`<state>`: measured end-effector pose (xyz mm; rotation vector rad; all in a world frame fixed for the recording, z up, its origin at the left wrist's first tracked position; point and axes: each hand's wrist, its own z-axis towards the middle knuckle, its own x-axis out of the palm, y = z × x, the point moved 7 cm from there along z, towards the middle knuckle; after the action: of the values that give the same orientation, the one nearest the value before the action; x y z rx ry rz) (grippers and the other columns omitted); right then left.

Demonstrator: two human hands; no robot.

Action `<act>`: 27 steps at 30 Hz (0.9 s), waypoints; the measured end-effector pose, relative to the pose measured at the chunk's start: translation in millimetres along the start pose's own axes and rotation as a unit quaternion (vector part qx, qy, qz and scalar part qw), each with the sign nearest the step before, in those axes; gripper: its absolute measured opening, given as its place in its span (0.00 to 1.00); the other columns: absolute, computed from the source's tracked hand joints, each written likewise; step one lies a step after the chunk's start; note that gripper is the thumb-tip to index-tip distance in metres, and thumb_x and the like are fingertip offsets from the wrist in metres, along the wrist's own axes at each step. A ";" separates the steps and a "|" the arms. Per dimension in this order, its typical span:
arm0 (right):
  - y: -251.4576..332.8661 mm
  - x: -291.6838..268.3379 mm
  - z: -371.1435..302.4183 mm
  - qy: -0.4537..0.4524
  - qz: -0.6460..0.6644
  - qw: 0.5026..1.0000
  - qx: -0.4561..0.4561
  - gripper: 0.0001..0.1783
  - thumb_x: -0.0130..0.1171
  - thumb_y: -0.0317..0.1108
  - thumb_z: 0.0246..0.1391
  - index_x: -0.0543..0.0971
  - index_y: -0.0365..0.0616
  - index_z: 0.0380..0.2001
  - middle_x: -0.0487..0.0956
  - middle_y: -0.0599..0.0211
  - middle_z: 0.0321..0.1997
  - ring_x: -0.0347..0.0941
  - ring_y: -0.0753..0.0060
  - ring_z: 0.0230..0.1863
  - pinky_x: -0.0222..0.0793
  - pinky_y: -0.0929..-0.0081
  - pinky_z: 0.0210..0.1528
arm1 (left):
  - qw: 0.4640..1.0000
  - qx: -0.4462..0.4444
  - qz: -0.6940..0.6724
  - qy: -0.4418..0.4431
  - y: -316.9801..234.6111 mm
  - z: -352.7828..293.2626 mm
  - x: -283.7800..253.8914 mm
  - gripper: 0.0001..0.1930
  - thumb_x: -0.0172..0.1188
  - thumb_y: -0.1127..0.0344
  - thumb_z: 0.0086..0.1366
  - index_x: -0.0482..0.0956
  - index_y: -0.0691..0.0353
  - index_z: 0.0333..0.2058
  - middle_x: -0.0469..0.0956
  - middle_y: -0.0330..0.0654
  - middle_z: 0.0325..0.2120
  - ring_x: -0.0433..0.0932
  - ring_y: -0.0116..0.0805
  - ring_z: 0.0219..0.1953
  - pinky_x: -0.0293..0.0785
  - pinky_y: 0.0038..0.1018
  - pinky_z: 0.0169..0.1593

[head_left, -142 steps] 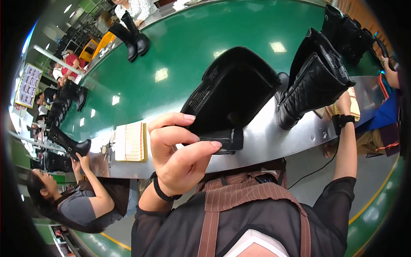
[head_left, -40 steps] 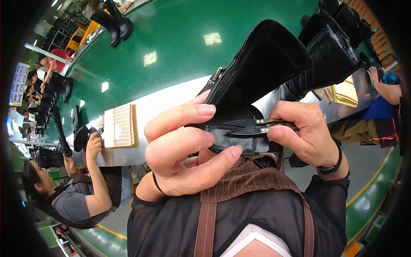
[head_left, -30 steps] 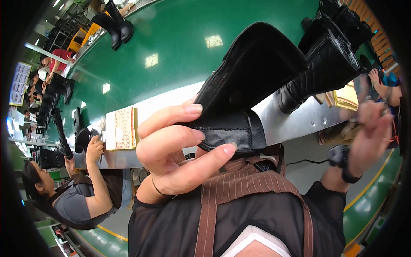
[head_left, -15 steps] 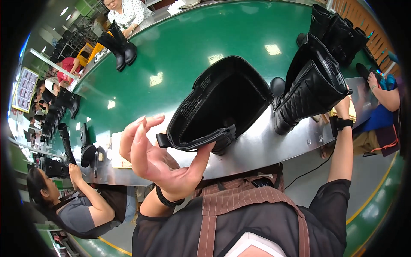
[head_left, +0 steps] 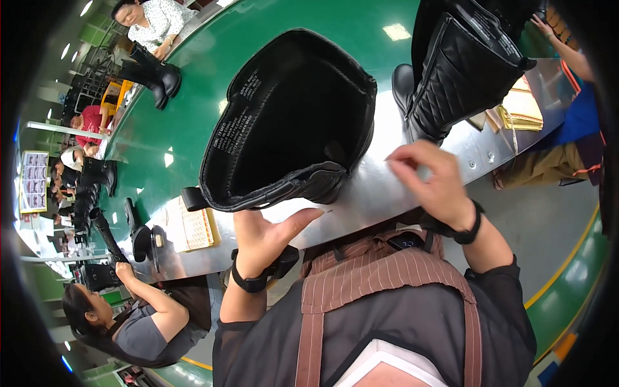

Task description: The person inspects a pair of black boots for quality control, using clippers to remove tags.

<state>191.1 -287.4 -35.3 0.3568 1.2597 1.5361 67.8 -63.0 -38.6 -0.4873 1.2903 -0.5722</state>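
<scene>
Boot [head_left: 284, 129] is over bench [head_left: 371, 200] edge, mouth up, L hand [head_left: 261, 235] against it but grip hidden, R hand [head_left: 438, 184] half-curled, can't tell if pinching anything; prob mid-handling, next move needs shaft steadied.

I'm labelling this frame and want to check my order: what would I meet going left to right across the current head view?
Framed picture board → two black boots at the far side → large open-topped black boot → right hand → stack of yellowish papers.
</scene>
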 end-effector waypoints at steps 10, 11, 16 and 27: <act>72.7 -0.9 64.2 -0.054 0.009 0.990 -0.132 0.38 0.63 0.42 0.51 0.61 0.36 0.61 0.67 0.57 0.59 0.66 0.67 0.57 0.62 0.70 0.56 | 0.870 0.269 -0.026 -0.412 -108.1 2.0 -95.2 0.48 0.64 0.44 0.53 0.49 0.63 0.63 0.63 0.55 0.55 0.66 0.50 0.55 0.60 0.48 0.60; 62.6 7.0 76.0 -0.040 0.076 0.990 -0.115 0.36 0.63 0.45 0.52 0.65 0.39 0.58 0.71 0.56 0.55 0.69 0.65 0.54 0.65 0.69 0.54 | 0.895 0.172 -0.146 -0.385 -102.4 15.3 -104.9 0.43 0.64 0.48 0.54 0.52 0.63 0.61 0.66 0.53 0.52 0.69 0.44 0.52 0.64 0.41 0.57; 48.5 17.3 100.8 -0.026 0.147 0.988 -0.043 0.22 0.56 0.46 0.60 0.78 0.35 0.44 0.81 0.55 0.41 0.76 0.69 0.45 0.68 0.76 0.49 | 0.966 -0.072 -0.236 -0.083 -76.7 77.0 -101.8 0.26 0.57 0.72 0.64 0.61 0.65 0.59 0.77 0.38 0.33 0.72 0.19 0.36 0.65 0.14 0.44; 15.4 34.4 113.5 0.025 0.345 0.931 0.118 0.17 0.55 0.41 0.61 0.79 0.35 0.40 0.78 0.76 0.35 0.69 0.86 0.36 0.63 0.85 0.43 | 0.950 -0.094 -0.286 -0.081 -58.4 65.7 -112.5 0.30 0.61 0.73 0.62 0.59 0.66 0.61 0.80 0.37 0.27 0.74 0.15 0.32 0.66 0.11 0.38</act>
<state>255.3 -197.3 10.0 1.0077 1.4470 1.9807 105.1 -34.2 96.2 -1.0640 1.0443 -0.8727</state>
